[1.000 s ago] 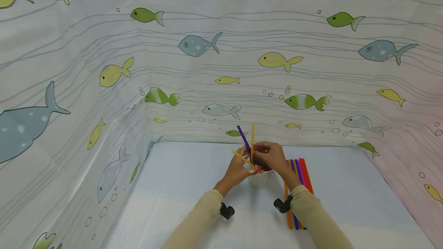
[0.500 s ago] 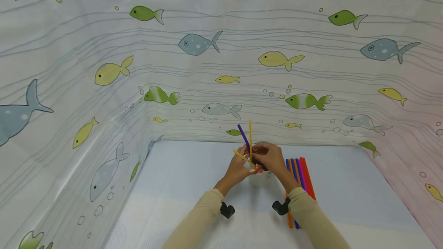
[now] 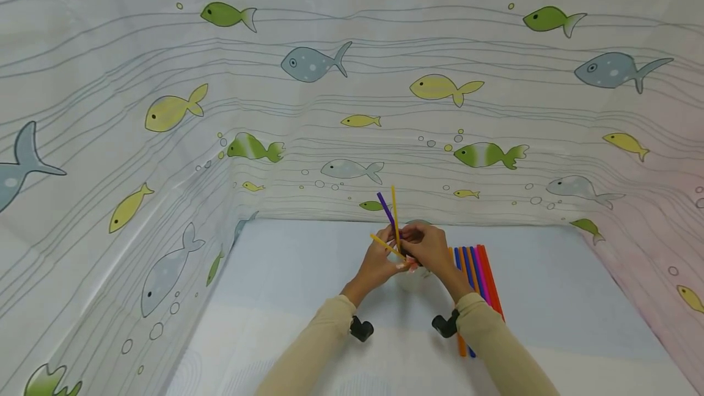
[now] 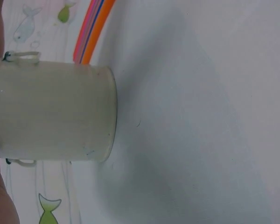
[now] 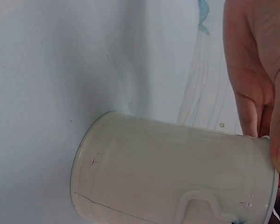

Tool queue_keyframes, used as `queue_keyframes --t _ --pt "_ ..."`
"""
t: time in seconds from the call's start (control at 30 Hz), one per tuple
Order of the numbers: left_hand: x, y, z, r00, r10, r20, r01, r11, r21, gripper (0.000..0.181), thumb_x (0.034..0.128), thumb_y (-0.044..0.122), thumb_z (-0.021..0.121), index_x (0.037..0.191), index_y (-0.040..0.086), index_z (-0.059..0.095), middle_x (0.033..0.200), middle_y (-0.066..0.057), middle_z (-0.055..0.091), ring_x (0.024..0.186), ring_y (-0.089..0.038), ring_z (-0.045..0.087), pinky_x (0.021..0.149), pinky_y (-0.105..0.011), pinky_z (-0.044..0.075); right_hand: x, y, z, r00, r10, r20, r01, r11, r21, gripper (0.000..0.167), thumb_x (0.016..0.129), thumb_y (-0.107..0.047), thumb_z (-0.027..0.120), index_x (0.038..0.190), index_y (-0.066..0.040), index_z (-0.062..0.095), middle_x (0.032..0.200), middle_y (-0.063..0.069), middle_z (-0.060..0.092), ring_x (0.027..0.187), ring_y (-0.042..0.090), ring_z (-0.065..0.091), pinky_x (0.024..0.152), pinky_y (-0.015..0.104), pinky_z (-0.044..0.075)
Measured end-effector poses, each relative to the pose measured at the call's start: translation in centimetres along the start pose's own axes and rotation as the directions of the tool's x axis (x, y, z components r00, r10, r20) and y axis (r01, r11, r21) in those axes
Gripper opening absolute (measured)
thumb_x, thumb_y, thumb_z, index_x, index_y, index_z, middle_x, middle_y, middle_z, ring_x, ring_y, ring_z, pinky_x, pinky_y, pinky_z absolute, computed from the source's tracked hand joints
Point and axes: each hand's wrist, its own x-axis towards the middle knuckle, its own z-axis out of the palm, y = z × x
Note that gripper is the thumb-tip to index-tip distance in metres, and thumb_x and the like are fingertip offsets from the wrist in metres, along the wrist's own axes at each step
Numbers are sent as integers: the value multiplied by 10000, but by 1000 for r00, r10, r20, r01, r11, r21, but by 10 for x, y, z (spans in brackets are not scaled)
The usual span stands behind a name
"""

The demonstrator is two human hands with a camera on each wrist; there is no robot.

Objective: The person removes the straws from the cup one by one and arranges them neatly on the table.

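A whitish cup [image 3: 409,281] stands under both hands; its side and handles show in the left wrist view [image 4: 56,112]. My left hand [image 3: 376,264] grips the cup around its upper end. My right hand [image 3: 433,252] pinches the lower part of an upright yellow stick [image 3: 394,206] above the rim. A purple stick [image 3: 385,208] leans beside it, and a second yellow stick [image 3: 383,243] slants across my left hand. Something pinkish-red [image 3: 411,263] shows at the rim between the hands. The hands hide the cup's opening and the sticks' lower ends.
Several orange, blue, pink and red sticks [image 3: 484,271] lie side by side right of the cup, partly under the right forearm. A fish-patterned sheet [image 3: 352,90] rises behind and beside the pale table surface [image 3: 275,267].
The upright yellow stick's top has tilted left toward the purple stick. Both hands have stayed around the cup's top, and the head view has shifted slightly.
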Motion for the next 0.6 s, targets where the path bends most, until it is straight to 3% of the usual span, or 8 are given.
queue_keyframes --t 0.23,0.37,0.6 --pt "-5 30 -7 1000 20 15 -20 1000 -18 826 755 -30 814 1430 -96 342 1325 -286 445 1269 -393 474 1026 -385 441 -1 2 2 1000 11 -2 -11 999 34 188 799 -43 787 971 -27 712 888 64 709 766 179 702 671 268 595" --pt "-6 32 -9 1000 4 22 -3 1000 -21 840 753 -39 811 1439 -96 330 1323 -292 437 1273 -405 465 1027 -402 437 -1 2 3 1000 2 -8 -2 999 33 191 799 -41 784 976 -17 715 883 67 707 759 180 701 673 267 595" --pt "-5 31 -9 999 40 24 -39 999 -17 834 758 -39 808 1443 -80 335 1309 -302 436 1278 -388 465 1026 -398 434 -1 1 2 1000 1 -26 -1 1000 14 172 799 -45 789 953 -48 713 874 49 705 755 160 698 676 253 592"
